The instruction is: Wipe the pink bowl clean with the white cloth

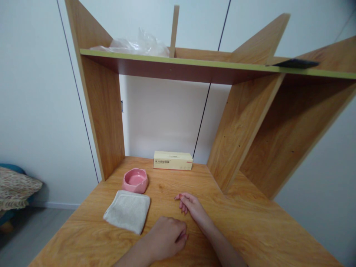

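My left hand point(168, 237) rests low on the wooden desktop, its fingers curled into a loose fist with nothing seen in it. To its upper right, my right hand point(191, 207) lies on its side. Its fingers are bent but apart, and they hold nothing. The hands are close together without touching. Left of them is a folded light grey cloth point(128, 211), flat on the desk. Just behind the cloth stands a pink faceted bowl point(135, 187) with a notched rim, nothing seen inside. Farther back, a cream-coloured long box point(172, 162) with printed writing sits near the wall.
The wooden desk point(250, 226) has upright side panels point(104, 118) and a divider point(239, 133) at the right. A shelf point(200, 69) runs above, bearing a clear plastic bag point(139, 45) and a dark flat item point(297, 63). At far left is a patterned cloth cover point(16, 187).
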The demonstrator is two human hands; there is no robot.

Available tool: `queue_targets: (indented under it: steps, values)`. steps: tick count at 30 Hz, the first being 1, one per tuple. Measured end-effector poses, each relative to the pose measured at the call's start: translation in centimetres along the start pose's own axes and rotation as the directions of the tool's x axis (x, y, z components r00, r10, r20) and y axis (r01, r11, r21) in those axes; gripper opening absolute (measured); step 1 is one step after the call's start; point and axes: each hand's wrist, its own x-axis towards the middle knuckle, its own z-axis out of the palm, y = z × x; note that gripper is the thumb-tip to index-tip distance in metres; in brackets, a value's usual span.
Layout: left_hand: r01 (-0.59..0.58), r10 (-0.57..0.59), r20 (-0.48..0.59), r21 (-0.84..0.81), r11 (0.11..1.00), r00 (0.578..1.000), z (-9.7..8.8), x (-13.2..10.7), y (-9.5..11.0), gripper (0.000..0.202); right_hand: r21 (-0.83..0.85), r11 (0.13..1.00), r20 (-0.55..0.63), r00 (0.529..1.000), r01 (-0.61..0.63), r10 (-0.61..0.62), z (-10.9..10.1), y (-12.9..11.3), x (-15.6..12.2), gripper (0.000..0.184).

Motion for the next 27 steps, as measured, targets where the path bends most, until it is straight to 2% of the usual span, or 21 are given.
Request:
queue_targets:
  steps: [12, 27]
  values:
    - [0.022, -0.021, 0.028, -0.02, 1.0, 0.999, -0.12, -0.08, 0.12, 0.017, -0.045, 0.999, 0.013, 1.0, 0.0, 0.0, 0.14, -0.02, -0.11, 0.041]
    - [-0.005, 0.005, -0.04, 0.007, 1.0, 0.999, 0.33, -0.06, -0.07, 0.017, -0.053, 0.999, 0.025, 1.0, 0.01, -0.009, -0.18, 0.4, 0.02, 0.039]
